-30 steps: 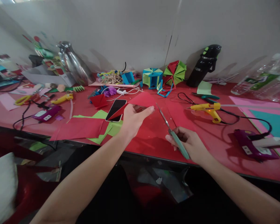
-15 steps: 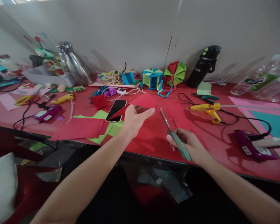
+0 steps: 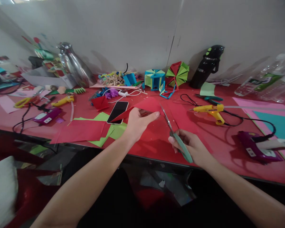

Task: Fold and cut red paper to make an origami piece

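Observation:
My left hand is closed on a sheet of red paper, its thumb pointing toward the paper's right edge. Part of that sheet slants over a smartphone lying on the table. In my right hand is a pair of scissors with green handles, its blades pointing up and left to the right edge of the red paper. Whether the blades touch the paper I cannot tell. More red paper and green paper lie left of my left hand.
A yellow glue gun with its cord lies to the right, near a purple power socket. Behind stand a black bottle, folded paper models and a steel jug. A second glue gun lies left.
Hardly anything differs. My right hand and the scissors have shifted very slightly left, and my left hand still holds the red paper in nearly the same place.

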Demonstrator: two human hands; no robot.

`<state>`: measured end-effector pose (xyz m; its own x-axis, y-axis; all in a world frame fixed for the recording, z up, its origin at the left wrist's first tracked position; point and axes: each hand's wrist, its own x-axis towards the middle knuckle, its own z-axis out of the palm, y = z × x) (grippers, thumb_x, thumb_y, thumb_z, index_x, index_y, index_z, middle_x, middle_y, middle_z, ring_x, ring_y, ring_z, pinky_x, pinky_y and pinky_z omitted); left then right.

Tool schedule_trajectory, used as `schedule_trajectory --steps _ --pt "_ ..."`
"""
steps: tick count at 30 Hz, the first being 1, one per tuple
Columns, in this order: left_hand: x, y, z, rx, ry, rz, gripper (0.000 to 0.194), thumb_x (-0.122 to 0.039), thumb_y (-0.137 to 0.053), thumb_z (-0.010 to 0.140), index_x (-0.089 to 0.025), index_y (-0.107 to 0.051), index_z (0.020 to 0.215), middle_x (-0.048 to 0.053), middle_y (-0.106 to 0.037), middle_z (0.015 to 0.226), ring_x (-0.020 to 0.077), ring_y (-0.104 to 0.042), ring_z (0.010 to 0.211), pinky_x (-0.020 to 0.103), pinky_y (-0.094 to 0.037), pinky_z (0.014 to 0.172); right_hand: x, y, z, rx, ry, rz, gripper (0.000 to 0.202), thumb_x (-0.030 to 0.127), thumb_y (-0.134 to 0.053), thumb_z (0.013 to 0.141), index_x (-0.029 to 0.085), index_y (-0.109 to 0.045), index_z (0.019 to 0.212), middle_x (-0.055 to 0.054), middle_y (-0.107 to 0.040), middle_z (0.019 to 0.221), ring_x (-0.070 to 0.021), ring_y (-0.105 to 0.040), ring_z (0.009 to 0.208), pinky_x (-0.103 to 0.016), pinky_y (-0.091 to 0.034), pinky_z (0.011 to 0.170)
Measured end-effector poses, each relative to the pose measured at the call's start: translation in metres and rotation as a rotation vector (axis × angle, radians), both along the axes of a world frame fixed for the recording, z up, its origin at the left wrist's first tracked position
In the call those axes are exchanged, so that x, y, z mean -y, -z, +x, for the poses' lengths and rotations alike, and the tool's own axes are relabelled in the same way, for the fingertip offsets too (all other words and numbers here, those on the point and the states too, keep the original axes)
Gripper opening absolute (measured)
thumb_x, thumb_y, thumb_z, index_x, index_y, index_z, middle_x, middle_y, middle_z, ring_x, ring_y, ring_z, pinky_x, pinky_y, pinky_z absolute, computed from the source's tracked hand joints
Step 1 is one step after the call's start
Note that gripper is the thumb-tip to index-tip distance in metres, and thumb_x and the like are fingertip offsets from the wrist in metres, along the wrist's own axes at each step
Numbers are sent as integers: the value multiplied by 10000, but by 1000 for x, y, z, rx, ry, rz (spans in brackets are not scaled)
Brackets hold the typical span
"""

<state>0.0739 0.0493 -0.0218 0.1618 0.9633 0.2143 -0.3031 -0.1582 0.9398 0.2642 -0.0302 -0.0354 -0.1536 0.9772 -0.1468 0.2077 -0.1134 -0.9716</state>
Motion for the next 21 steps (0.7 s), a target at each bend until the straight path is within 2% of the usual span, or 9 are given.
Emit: schedule_trajectory --steps 8,21 --pt "0 -1 -2 7 16 -42 189 -263 -828 707 -142 -734 817 79 -724 843 188 -665 788 339 -543 793 1 -1 1 24 31 3 424 562 -761 748 205 -533 758 36 -575 578 -109 -538 521 -250 -416 531" --pt "2 -2 -1 -10 14 -40 183 -259 -830 704 -142 -733 807 73 -722 824 192 -669 786 341 -544 793 2 7 -3 -12 35 -17 403 539 -750 772 211 -517 767 38 -567 595 -113 -545 547 -258 -425 552"
